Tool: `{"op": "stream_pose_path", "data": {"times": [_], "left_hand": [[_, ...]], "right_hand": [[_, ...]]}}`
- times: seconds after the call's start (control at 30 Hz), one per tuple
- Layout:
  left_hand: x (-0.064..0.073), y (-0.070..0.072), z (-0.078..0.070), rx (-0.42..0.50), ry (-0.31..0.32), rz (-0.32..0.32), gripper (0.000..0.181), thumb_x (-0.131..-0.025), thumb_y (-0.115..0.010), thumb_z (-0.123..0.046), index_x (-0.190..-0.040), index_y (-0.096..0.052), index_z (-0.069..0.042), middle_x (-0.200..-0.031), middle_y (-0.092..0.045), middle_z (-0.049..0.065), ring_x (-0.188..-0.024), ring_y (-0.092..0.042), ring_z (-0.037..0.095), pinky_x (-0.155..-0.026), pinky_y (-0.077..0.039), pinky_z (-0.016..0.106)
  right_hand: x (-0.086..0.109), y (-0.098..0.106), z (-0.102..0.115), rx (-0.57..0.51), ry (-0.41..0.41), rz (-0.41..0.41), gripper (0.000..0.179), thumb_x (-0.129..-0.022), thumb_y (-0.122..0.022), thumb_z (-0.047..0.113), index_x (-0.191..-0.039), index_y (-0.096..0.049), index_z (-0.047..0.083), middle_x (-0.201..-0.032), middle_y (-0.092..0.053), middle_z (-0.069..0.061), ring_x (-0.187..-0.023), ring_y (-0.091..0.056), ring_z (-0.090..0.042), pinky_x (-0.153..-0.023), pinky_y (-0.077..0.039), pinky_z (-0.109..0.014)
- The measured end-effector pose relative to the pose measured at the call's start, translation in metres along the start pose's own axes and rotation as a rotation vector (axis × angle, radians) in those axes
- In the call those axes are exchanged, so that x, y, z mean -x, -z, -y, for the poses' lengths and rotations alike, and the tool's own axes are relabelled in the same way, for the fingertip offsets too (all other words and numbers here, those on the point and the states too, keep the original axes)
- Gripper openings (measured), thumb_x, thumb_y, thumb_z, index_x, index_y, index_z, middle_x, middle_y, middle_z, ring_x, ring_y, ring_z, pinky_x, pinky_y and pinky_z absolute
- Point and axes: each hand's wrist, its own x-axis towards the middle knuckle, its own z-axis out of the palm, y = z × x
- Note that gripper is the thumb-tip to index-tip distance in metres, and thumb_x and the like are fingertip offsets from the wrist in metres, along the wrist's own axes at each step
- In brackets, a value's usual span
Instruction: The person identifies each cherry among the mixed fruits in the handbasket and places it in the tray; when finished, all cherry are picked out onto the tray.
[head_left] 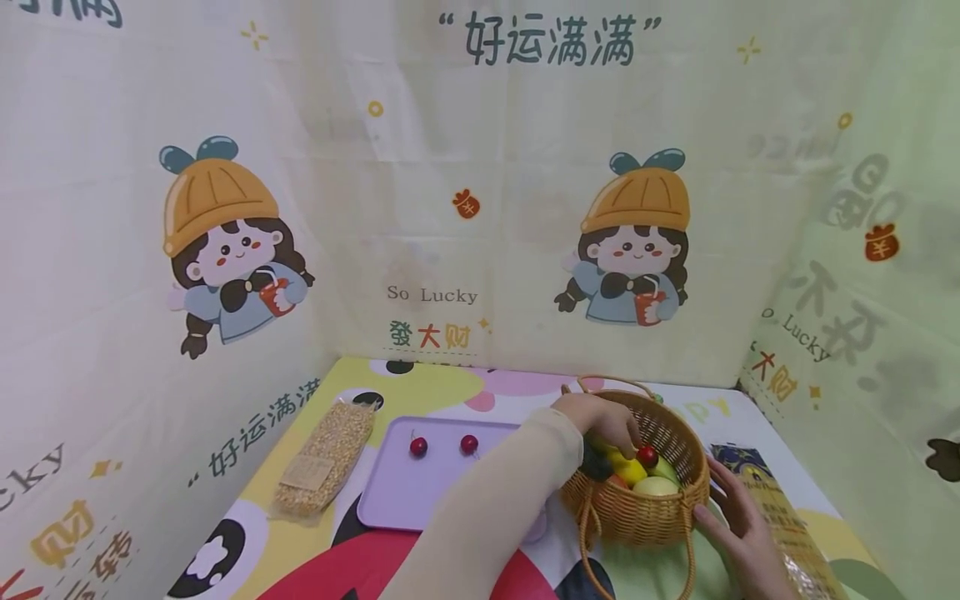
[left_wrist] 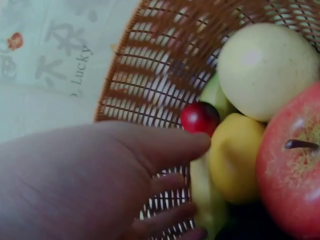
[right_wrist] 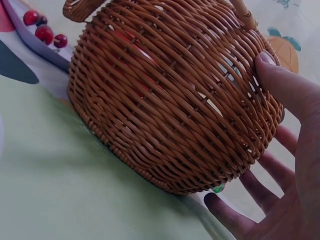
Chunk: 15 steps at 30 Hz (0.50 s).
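My left hand reaches down into a wicker basket. Its thumb tip lies beside a red cherry in the left wrist view, overlapping its lower edge. The fingers below the thumb are apart from the cherry; any contact at the thumb is unclear. Around the cherry lie a lemon, a red apple, a pale round fruit and a yellow-green fruit. My right hand steadies the basket's right side, thumb on the weave and fingers spread in the right wrist view.
Left of the basket is a lilac tray with cherries, partly behind my left arm. A bag of corn kernels lies further left. Beside my right hand is a gold and navy packet. Printed cloth walls surround the table.
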Motion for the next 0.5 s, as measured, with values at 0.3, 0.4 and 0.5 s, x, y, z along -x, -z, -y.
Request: {"op": "stream_pose_path", "data": {"times": [0.3,0.4,0.5], "left_hand": [[-0.017,-0.008,-0.020,-0.031,-0.142,0.092,0.045,-0.110,-0.070,-0.031,-0.154,-0.066,-0.039,-0.154,-0.062,-0.025,-0.138,-0.057,-0.005,-0.104,-0.052,0.017],[-0.017,-0.009,-0.021,-0.005,-0.156,0.056,0.030,-0.109,-0.071,-0.026,-0.138,-0.078,-0.031,-0.133,-0.073,-0.021,-0.120,-0.066,-0.004,-0.092,-0.055,0.016],[-0.014,-0.008,-0.017,0.042,-0.153,-0.004,0.023,-0.108,-0.074,-0.021,-0.128,-0.082,-0.028,-0.122,-0.075,-0.018,-0.105,-0.067,-0.002,-0.086,-0.057,0.017]], "right_hand": [[0.000,0.001,-0.001,-0.015,0.007,0.010,0.075,-0.113,-0.060,0.005,-0.178,-0.026,0.020,-0.160,-0.040,0.026,-0.129,-0.045,0.022,-0.097,-0.052,-0.008],[0.000,0.001,-0.001,-0.013,-0.003,0.013,0.076,-0.113,-0.061,0.006,-0.178,-0.025,0.021,-0.164,-0.039,0.022,-0.129,-0.044,0.022,-0.098,-0.052,-0.009],[-0.001,0.001,-0.001,-0.001,-0.008,0.011,0.076,-0.113,-0.061,0.007,-0.178,-0.025,0.021,-0.166,-0.038,0.019,-0.130,-0.043,0.022,-0.099,-0.051,-0.009]]}}
